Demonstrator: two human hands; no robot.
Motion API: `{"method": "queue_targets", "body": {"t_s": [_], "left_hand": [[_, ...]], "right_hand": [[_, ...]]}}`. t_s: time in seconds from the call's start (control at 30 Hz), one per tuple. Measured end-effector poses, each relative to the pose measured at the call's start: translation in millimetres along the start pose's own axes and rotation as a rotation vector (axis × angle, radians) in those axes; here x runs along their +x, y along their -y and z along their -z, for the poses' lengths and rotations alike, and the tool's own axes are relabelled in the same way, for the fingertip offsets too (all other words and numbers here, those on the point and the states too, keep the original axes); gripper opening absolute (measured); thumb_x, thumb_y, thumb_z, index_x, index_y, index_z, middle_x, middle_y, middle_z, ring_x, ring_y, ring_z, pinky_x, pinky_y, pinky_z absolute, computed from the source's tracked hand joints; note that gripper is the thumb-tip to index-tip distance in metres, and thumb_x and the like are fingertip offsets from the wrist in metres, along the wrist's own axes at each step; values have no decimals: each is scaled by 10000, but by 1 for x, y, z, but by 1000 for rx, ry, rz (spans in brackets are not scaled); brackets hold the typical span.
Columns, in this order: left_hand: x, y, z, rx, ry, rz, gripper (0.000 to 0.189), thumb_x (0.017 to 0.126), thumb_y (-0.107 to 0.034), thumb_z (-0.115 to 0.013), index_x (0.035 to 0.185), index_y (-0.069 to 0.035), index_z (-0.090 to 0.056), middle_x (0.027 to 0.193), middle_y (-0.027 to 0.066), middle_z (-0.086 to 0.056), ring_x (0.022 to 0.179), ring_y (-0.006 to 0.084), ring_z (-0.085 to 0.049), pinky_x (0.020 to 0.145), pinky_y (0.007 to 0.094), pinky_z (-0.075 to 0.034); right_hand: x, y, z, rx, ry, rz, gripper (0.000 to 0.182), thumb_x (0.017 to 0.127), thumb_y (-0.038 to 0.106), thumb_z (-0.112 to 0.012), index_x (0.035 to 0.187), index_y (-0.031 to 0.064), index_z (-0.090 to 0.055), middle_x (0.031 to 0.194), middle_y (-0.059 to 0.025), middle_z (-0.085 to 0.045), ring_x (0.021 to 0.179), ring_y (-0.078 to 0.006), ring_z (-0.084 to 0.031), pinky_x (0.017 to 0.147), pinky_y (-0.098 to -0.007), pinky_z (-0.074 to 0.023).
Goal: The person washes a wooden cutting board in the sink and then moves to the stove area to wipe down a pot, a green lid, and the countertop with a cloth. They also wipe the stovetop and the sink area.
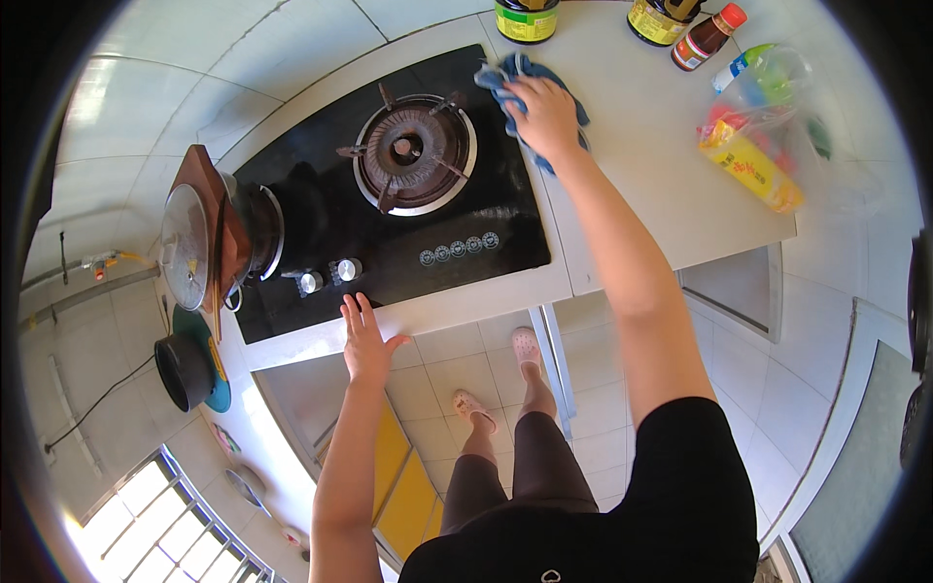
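Observation:
My right hand (543,113) presses a blue cloth (561,80) onto the counter, right at the far right corner of a black glass gas hob (328,175). Part of the cloth bunches up ahead of my fingers and laps toward the hob's edge. Fingers spread, my left hand (366,350) rests at the hob's front edge, holding nothing. Just beyond its fingertips are two silver control knobs (349,270). The right burner (404,153) has a bare, rust-brown pan support. Over the left burner stands a pot with a glass lid (186,248), partly hidden by a brown wooden board (219,226).
Jars with yellow-green labels (526,25) and a red-capped sauce bottle (707,38) line the counter's back. Plastic packages (758,160) lie at its right end. A black pot (186,372) stands at left. A cabinet door (552,364) juts out below the counter.

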State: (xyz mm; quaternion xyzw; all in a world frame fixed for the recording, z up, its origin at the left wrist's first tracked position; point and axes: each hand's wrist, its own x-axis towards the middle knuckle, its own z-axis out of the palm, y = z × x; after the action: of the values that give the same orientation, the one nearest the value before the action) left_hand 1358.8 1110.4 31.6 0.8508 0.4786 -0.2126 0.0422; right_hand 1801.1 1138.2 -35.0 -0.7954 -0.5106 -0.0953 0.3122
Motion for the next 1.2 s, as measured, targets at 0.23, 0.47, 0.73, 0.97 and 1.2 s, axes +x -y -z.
{"method": "queue_targets", "body": {"t_s": [0.23,0.47,0.73,0.97,1.2], "left_hand": [[-11,11,-12,-55,-29,-2,1164,631,-516,-764,1469,5,-145,1523,237,-159,1403,360,-237,969,355,-493],[-6,4,-7,-91,7,-3,1079,700,-519,-727,1463,6,-173,1519,223,-179,1404,356,-223,1030,383,-439],[-99,47,-30,-817,-283,-146,694,859,-236,-670,1436,-86,-314,1531,181,-192,1329,401,-344,968,433,-466],[-319,157,-134,-1076,-136,167,382,886,-96,-604,1255,-29,-531,1422,169,-392,995,275,-624,828,346,-524],[-456,220,-207,-1111,-58,456,273,895,-87,-594,1157,-11,-591,1339,187,-470,884,219,-652,761,294,-546]], "right_hand": [[-157,-18,169,35,333,147,321,769,144,-687,1088,142,-653,1229,-58,-587,1160,-300,-511,986,-438,-398],[-232,-57,179,-715,-191,-565,317,891,304,-591,1129,98,-634,1153,-128,-605,1046,-314,-563,877,-438,-450],[-258,173,85,-369,-152,-478,350,836,273,-659,1133,90,-627,1049,-142,-563,937,-341,-518,823,-438,-428],[-269,393,-14,-274,201,-190,321,866,222,-563,1150,71,-569,924,-126,-537,851,-286,-522,700,-426,-432],[-264,634,-136,212,329,180,216,834,188,-605,1028,101,-641,914,-117,-547,897,-292,-529,744,-400,-454]]}}
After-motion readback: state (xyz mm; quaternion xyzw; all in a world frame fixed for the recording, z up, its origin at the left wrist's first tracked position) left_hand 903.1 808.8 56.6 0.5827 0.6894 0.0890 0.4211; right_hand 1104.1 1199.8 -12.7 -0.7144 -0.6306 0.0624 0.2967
